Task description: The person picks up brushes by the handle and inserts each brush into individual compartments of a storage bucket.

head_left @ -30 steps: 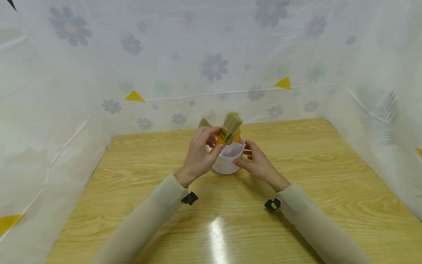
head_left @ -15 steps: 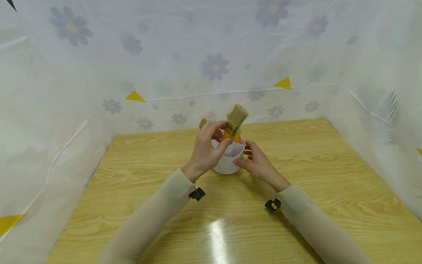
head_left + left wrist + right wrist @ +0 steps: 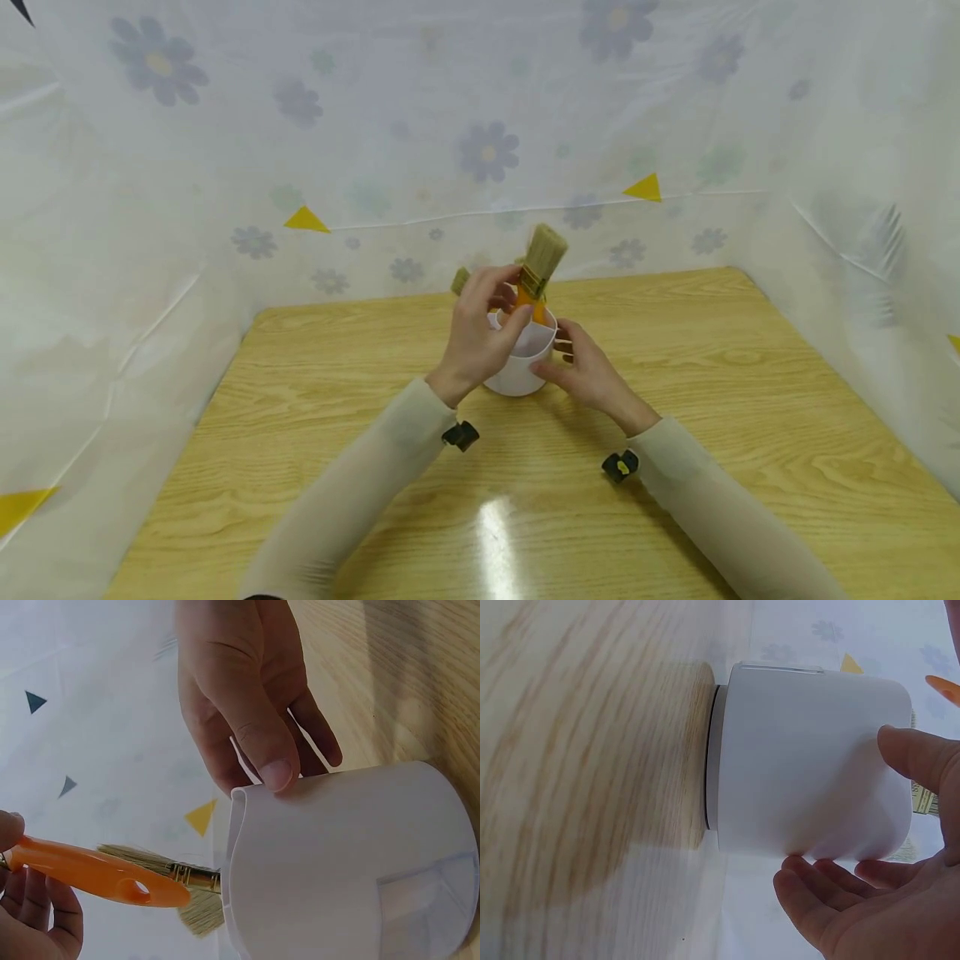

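A: Up it comes! The left hand (image 3: 480, 333) has drawn the orange-handled brush (image 3: 538, 271) higher than a second ago; its handle tip now sits just at the white cup's (image 3: 521, 367) rim.

B: Fingers pinching the handle, bristles up. And the right hand (image 3: 588, 371)?

A: Hasn't budged. Thumb and fingers curled round the cup's wall, holding it on the table (image 3: 675, 350).

B: One more brush (image 3: 184, 881) leans in the cup behind. I'd say this one's nearly free.
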A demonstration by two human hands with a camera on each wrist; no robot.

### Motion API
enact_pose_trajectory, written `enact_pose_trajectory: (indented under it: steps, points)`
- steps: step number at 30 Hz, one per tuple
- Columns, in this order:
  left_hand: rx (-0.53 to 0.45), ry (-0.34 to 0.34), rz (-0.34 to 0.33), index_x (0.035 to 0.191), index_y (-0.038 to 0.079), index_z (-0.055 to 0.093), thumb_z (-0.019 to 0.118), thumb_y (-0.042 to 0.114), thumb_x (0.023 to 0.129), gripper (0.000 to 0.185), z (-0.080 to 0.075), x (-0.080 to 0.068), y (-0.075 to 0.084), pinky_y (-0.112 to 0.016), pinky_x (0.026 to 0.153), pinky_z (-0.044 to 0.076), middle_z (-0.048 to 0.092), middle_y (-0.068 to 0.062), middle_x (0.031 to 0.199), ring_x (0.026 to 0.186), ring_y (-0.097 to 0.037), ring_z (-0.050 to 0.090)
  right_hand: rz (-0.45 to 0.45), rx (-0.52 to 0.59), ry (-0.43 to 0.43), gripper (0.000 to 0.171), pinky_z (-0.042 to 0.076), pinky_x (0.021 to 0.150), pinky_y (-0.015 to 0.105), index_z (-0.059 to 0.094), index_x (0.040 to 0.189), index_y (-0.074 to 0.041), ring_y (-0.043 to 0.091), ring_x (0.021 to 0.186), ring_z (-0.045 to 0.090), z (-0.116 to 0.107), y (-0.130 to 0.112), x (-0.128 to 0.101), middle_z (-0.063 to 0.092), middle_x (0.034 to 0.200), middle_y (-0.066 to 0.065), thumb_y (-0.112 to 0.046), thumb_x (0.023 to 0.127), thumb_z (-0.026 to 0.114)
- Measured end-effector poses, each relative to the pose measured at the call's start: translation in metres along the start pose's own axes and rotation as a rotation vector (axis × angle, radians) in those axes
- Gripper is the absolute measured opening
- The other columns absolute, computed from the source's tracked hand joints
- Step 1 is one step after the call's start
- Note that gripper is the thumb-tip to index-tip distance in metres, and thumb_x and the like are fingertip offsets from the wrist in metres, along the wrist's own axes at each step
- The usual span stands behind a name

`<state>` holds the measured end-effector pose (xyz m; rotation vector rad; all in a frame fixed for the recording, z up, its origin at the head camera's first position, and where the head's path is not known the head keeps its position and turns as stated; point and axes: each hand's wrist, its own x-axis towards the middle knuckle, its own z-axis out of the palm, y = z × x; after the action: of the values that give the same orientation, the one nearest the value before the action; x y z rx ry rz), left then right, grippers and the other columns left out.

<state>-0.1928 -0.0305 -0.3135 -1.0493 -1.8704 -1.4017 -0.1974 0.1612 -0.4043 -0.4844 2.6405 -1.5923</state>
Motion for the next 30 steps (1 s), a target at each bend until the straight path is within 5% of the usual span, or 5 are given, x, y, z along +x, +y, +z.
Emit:
enact_pose_trajectory:
  steps: [3,10,20,30]
  points:
    - [-0.016,0.007,0.008,0.118,-0.015,0.052,0.064,-0.015,0.080,0.039,0.000,0.005,0.014,-0.049,0.069,0.052,0.054,-0.028,0.105,0.080,-0.039,0.054,-0.002,0.000,-0.001,0.082,0.032,0.105,0.054,0.023,0.149,-0.007,0.037,0.129,0.039,0.000,0.000,0.000,0.036,0.144,0.016,-0.036,0.088,0.068]
    - [-0.011,0.009,0.027,0.116,-0.017,0.052,0.064,-0.017,0.079,0.040,0.007,0.004,0.011,-0.048,0.067,0.053,0.053,-0.029,0.103,0.079,-0.039,0.055,-0.007,-0.001,0.004,0.080,0.033,0.104,0.054,0.024,0.149,-0.007,0.036,0.128,0.040,0.000,-0.001,0.000,0.037,0.143,0.016,-0.033,0.089,0.068]
    - [0.013,0.005,0.052,0.122,-0.008,0.054,0.069,-0.007,0.082,0.043,0.021,-0.008,-0.031,-0.039,0.061,0.054,0.055,-0.022,0.104,0.079,-0.031,0.058,-0.011,-0.004,0.004,0.079,0.034,0.104,0.054,0.024,0.150,-0.010,0.036,0.128,0.040,0.000,-0.001,-0.001,0.037,0.143,0.014,-0.035,0.089,0.068]
    - [0.097,-0.029,0.072,0.125,-0.003,0.054,0.068,0.001,0.086,0.042,0.024,-0.017,-0.039,-0.026,0.067,0.053,0.054,-0.015,0.107,0.080,-0.020,0.057,-0.012,0.004,-0.003,0.079,0.035,0.102,0.056,0.023,0.150,-0.011,0.037,0.129,0.038,0.000,-0.001,-0.002,0.035,0.144,0.015,-0.033,0.089,0.068]
